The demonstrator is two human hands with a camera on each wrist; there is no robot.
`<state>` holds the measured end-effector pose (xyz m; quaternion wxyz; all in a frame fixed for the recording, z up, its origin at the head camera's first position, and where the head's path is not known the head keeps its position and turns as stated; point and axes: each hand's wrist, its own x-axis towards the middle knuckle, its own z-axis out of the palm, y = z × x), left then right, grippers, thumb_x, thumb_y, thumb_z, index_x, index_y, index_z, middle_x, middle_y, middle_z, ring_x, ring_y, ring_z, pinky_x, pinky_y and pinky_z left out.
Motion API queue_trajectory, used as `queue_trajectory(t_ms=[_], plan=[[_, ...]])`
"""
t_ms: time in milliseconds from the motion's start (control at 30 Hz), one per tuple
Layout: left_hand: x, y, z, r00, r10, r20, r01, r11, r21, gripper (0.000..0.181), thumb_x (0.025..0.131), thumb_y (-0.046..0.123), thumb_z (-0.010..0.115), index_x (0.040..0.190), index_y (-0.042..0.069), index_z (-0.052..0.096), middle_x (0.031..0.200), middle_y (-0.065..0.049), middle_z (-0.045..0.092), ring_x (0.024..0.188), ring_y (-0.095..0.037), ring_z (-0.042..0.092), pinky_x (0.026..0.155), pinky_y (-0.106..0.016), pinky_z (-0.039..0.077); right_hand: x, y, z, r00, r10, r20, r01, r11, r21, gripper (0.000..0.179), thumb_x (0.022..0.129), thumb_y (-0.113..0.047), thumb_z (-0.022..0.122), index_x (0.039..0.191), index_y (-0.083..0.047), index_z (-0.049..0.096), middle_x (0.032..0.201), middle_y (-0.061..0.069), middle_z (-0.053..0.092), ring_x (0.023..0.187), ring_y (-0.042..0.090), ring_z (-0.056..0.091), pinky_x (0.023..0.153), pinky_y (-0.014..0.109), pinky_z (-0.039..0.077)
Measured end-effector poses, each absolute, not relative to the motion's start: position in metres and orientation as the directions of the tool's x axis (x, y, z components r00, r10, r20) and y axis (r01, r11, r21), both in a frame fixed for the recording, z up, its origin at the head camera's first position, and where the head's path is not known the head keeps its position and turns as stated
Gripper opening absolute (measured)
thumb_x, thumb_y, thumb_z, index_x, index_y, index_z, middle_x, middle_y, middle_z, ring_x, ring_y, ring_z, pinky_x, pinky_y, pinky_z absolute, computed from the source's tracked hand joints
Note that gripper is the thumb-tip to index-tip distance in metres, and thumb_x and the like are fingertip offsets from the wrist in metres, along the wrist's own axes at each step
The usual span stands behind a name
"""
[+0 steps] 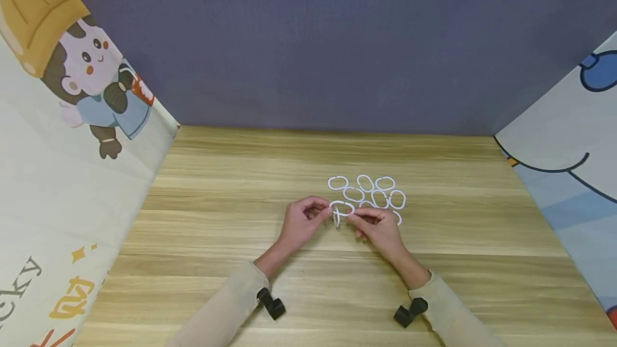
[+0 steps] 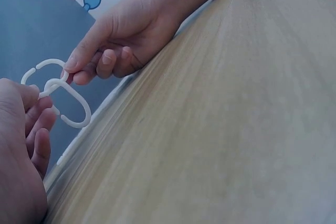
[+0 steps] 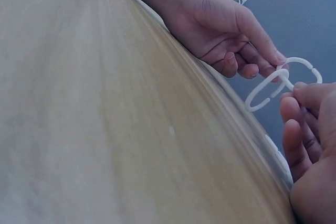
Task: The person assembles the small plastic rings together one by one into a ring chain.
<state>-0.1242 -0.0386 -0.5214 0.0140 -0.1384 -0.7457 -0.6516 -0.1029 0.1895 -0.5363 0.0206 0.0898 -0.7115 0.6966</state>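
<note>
Both hands meet over the table around a white oval split ring [image 3: 302, 60], a link with a small gap in its side. My left hand [image 1: 300, 222] pinches its left end between thumb and index finger. At the opposite end, the thumb and index finger of my right hand [image 1: 384, 233] pinch the same ring. A second white split ring [image 2: 80, 99] is looped through it and hangs down close to the left fingertips. Several loose white rings [image 1: 371, 197] lie flat just beyond the right hand, which partly hides the nearest ones.
The wood-grain tabletop [image 1: 231, 175] spreads around the hands. A dark blue-grey panel [image 1: 308, 47] rises at its far edge, and printed cartoon panels [image 1: 43, 138] stand on both sides. A black camera mount [image 1: 272, 304] sits on each sleeve cuff.
</note>
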Motion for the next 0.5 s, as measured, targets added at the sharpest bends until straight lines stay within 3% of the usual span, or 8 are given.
queue_trajectory(t_ms=[267,500], plan=[[-0.1247,-0.0401,-0.5225,-0.969,0.168,0.18,0.199,0.104,0.975,0.012,0.097,0.003,0.084,0.106,-0.004,0.08,0.096,-0.017,0.08,0.075,-0.004,0.066,0.067,-0.018,0.055,-0.1028,0.1881,-0.5354,-0.984,-0.096,0.153,-0.152,-0.015,-0.988,0.017,0.094,0.013,0.079,0.109,0.02,0.075,0.076,0.021,0.075,0.054,0.005,0.064,0.046,0.019,0.052],[-0.1254,-0.0402,-0.5224,-0.971,0.151,0.186,0.2,0.084,0.976,0.011,0.097,0.002,0.083,0.105,-0.005,0.08,0.094,-0.018,0.08,0.073,-0.003,0.065,0.066,-0.017,0.054,-0.103,0.1877,-0.5344,-0.985,-0.074,0.154,-0.152,-0.039,-0.988,0.02,0.094,0.014,0.079,0.112,0.021,0.074,0.081,0.001,0.079,0.055,0.005,0.065,0.048,0.019,0.053]])
